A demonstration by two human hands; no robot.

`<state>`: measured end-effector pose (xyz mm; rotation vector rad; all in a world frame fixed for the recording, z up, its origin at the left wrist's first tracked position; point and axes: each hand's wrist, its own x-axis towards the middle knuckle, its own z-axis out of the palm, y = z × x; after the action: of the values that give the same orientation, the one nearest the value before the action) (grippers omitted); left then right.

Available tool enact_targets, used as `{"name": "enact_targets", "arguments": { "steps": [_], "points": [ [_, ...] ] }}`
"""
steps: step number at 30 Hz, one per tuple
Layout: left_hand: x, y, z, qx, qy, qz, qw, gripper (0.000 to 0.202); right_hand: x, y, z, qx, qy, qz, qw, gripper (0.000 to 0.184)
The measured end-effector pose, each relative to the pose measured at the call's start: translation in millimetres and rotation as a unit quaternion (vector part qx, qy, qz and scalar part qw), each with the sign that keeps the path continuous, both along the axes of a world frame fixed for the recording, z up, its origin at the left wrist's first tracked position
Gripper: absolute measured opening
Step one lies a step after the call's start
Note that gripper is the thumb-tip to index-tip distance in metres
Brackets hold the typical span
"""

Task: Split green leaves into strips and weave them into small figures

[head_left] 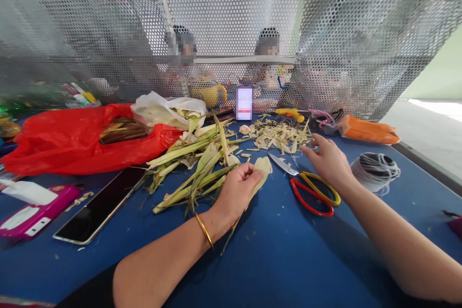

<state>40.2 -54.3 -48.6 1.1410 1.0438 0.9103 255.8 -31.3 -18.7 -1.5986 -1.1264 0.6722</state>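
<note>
Between the thumb and fingers of my left hand point(236, 190) is a pale corn husk point(263, 169), its broad end up and a thin strip trailing below. My right hand point(330, 161) hovers at the edge of a heap of husk scraps point(279, 135), thumb and fingers apart, with nothing seen in it. Just left of that wrist, scissors point(312, 195) with one red and one yellow handle lie on the table, blades toward the scraps. A pile of long corn husks point(198, 163) spreads out to the left of my left hand.
On the left are a red plastic bag point(72, 130), a dark phone point(103, 204) and a magenta device point(39, 216). A spool of grey thread point(375, 171) and an orange packet point(370, 130) lie right. A perforated metal screen point(231, 9) stands behind; two people sit beyond it.
</note>
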Motion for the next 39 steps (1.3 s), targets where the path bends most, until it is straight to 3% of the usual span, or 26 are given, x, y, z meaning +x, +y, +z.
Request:
{"name": "enact_targets", "arguments": {
  "steps": [2,4,6,15,22,29,31,34,36,37,39],
  "points": [
    [0.2,-0.7,0.9,0.013,-0.013,-0.001,1.0,0.024,-9.5,-6.6,-1.4,-0.05,-0.024,0.083,0.995,0.024],
    [0.3,-1.4,1.9,0.028,-0.029,-0.009,0.999,0.025,-23.2,-15.8,-1.5,-0.115,0.064,0.203,0.97,0.038],
    [0.2,-2.3,2.9,0.047,-0.036,-0.017,0.998,0.026,-35.9,-24.0,-2.1,-0.15,0.151,0.26,0.942,0.042],
    [-1.5,-3.9,4.1,0.072,-0.001,-0.044,0.996,0.027,-47.8,-28.6,-6.6,-0.207,0.291,0.274,0.893,0.029],
    [-1.1,-4.4,6.5,0.068,-0.001,-0.057,0.996,0.026,-31.5,-21.9,1.6,-0.243,0.423,0.28,0.827,0.017],
    [0.1,-4.2,7.4,0.029,-0.018,-0.068,0.997,0.028,-12.8,-11.8,8.1,-0.113,0.502,0.191,0.836,0.014],
    [0.4,-3.5,6.1,0.017,-0.019,-0.066,0.997,0.028,-3.9,-6.1,9.4,-0.047,0.466,0.136,0.873,0.013],
    [1.1,-3.2,4.9,0.013,-0.029,-0.067,0.997,0.029,3.5,-1.6,9.7,-0.019,0.279,0.054,0.959,0.013],
    [1.1,-3.3,4.4,0.021,-0.032,-0.063,0.997,0.028,-2.4,-5.5,8.0,-0.074,0.168,0.085,0.979,0.02],
    [0.8,-3.3,4.0,0.028,-0.03,-0.06,0.997,0.028,-8.9,-9.6,6.5,-0.113,0.143,0.136,0.974,0.025],
    [-0.1,-2.7,3.0,0.05,-0.022,-0.057,0.997,0.028,-26.2,-20.4,2.5,-0.182,0.142,0.272,0.934,0.033]
  ]
}}
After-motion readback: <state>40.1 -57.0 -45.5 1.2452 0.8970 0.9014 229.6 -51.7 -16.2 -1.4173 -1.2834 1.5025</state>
